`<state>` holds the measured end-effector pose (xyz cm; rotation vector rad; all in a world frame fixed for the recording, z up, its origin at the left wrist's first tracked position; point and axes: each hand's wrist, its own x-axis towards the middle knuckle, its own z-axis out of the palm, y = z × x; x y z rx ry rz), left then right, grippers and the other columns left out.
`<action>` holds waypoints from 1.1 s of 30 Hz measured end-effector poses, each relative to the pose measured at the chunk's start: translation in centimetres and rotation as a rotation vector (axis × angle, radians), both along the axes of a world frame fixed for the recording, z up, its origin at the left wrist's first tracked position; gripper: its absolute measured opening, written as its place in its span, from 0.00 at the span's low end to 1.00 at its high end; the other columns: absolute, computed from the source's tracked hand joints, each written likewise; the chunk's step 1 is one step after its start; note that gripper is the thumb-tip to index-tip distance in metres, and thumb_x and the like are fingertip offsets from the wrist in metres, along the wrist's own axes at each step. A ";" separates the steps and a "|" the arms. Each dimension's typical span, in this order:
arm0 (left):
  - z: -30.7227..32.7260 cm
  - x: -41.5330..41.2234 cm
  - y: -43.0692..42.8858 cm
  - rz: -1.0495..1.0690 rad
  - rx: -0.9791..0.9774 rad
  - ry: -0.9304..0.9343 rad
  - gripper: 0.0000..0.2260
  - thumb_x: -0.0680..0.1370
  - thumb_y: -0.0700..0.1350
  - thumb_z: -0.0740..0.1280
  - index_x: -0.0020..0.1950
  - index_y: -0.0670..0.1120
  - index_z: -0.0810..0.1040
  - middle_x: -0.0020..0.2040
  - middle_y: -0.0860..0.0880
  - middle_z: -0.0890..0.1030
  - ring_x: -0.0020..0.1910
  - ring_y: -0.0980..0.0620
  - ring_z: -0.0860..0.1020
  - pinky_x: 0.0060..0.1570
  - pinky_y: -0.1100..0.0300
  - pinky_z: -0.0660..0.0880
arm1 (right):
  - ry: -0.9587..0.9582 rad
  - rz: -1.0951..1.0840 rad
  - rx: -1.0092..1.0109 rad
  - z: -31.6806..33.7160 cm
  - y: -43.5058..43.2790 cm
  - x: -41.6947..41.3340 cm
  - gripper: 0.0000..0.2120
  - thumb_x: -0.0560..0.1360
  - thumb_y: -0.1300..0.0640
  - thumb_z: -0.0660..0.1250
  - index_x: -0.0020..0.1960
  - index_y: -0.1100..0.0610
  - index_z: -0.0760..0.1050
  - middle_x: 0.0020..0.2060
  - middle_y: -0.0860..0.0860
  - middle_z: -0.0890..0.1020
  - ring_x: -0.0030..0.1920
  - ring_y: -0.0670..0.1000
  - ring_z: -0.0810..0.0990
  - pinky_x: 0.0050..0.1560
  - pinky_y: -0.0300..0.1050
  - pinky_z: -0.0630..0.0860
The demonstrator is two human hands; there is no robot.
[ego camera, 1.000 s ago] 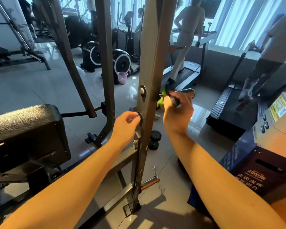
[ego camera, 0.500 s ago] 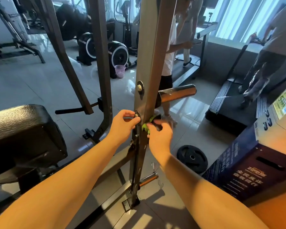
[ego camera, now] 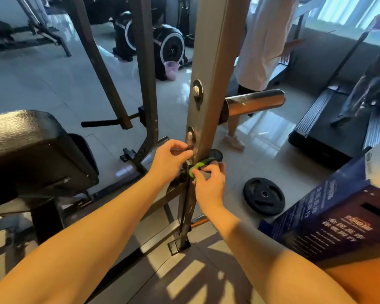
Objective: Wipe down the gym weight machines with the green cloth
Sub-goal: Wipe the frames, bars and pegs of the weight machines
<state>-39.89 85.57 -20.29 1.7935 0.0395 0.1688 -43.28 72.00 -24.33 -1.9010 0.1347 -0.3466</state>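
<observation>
Right hand (ego camera: 208,183) grips green cloth (ego camera: 199,166) against upright post (ego camera: 208,84); left hand (ego camera: 169,159) pinches its edge. Mid-wipe; lower post, chrome peg (ego camera: 253,103), bench pad (ego camera: 31,145) likely left.

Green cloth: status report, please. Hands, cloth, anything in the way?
Right hand grips green cloth on upright post. Left hand holds post. Steel peg above, nothing blocking.

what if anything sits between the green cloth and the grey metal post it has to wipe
Nothing visible. The right hand presses the crumpled green cloth straight onto the grey steel upright post. The left hand grips the post's opposite edge, just below the lower bolt, beside the cloth and not under it.
</observation>
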 end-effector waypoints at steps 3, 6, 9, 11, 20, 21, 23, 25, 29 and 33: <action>0.0 -0.3 -0.2 0.022 0.012 0.035 0.10 0.78 0.44 0.74 0.56 0.42 0.81 0.51 0.46 0.84 0.51 0.49 0.83 0.48 0.56 0.82 | 0.078 0.084 -0.070 -0.6 -1.3 0.3 0.09 0.70 0.51 0.77 0.41 0.48 0.77 0.49 0.49 0.78 0.45 0.50 0.82 0.46 0.55 0.83; -0.1 -0.6 -0.7 0.051 -0.007 0.051 0.11 0.78 0.42 0.74 0.58 0.40 0.81 0.52 0.42 0.84 0.47 0.46 0.82 0.40 0.65 0.78 | -0.029 0.087 -0.018 3.0 -2.3 1.6 0.10 0.68 0.52 0.79 0.38 0.46 0.78 0.47 0.46 0.78 0.45 0.50 0.82 0.47 0.55 0.83; -0.7 -0.8 -1.1 0.092 -0.019 0.028 0.11 0.78 0.44 0.75 0.58 0.42 0.82 0.52 0.46 0.85 0.50 0.51 0.83 0.44 0.69 0.78 | -0.188 0.116 0.047 5.8 -2.3 2.1 0.12 0.71 0.55 0.79 0.38 0.44 0.78 0.47 0.42 0.76 0.46 0.51 0.82 0.46 0.56 0.83; -1.3 -1.0 -1.2 0.120 0.014 0.001 0.10 0.78 0.47 0.75 0.57 0.46 0.83 0.53 0.52 0.84 0.53 0.59 0.81 0.52 0.67 0.77 | -0.258 0.129 0.043 5.6 -2.2 2.1 0.13 0.73 0.56 0.78 0.38 0.41 0.77 0.46 0.40 0.77 0.47 0.50 0.82 0.47 0.57 0.82; -4.8 -1.2 -1.9 0.194 0.000 -0.113 0.09 0.78 0.44 0.74 0.57 0.50 0.80 0.59 0.50 0.79 0.52 0.62 0.80 0.46 0.75 0.74 | -0.146 0.102 0.023 -5.0 -2.0 0.8 0.15 0.72 0.65 0.77 0.36 0.53 0.73 0.46 0.48 0.74 0.48 0.36 0.75 0.47 0.38 0.77; -5.2 -1.3 -1.9 0.198 -0.002 -0.126 0.10 0.78 0.44 0.74 0.57 0.51 0.79 0.59 0.51 0.79 0.52 0.62 0.80 0.46 0.75 0.74 | -0.152 0.100 0.008 -5.9 -2.0 0.6 0.16 0.72 0.65 0.77 0.36 0.52 0.72 0.45 0.46 0.73 0.47 0.34 0.75 0.46 0.32 0.74; -6.1 -1.7 -2.2 0.200 -0.017 -0.134 0.10 0.78 0.45 0.74 0.57 0.48 0.79 0.57 0.50 0.80 0.52 0.59 0.80 0.46 0.71 0.77 | -0.147 0.126 -0.008 -7.0 -2.3 0.4 0.14 0.72 0.65 0.77 0.37 0.54 0.74 0.44 0.45 0.73 0.46 0.33 0.75 0.46 0.30 0.73; -6.7 -2.1 -2.5 0.210 -0.014 -0.149 0.08 0.78 0.45 0.74 0.55 0.46 0.79 0.53 0.49 0.81 0.51 0.57 0.80 0.48 0.66 0.77 | -0.167 0.146 -0.010 -6.4 -2.7 0.5 0.10 0.72 0.64 0.78 0.38 0.56 0.77 0.41 0.44 0.75 0.45 0.33 0.76 0.45 0.34 0.75; -7.6 -2.4 -2.9 0.232 0.037 -0.230 0.07 0.78 0.44 0.74 0.54 0.46 0.81 0.51 0.49 0.82 0.49 0.58 0.79 0.48 0.68 0.74 | -0.478 0.071 -0.013 -1.2 -2.6 2.2 0.06 0.71 0.60 0.79 0.41 0.54 0.81 0.45 0.52 0.78 0.47 0.39 0.77 0.48 0.34 0.74; -9.8 -2.7 -3.6 0.270 0.102 -0.360 0.07 0.79 0.43 0.73 0.56 0.48 0.79 0.53 0.52 0.79 0.51 0.64 0.77 0.47 0.75 0.72 | -0.797 0.021 -0.140 -0.8 -2.7 3.9 0.06 0.72 0.63 0.76 0.48 0.59 0.83 0.53 0.51 0.75 0.56 0.55 0.78 0.59 0.44 0.76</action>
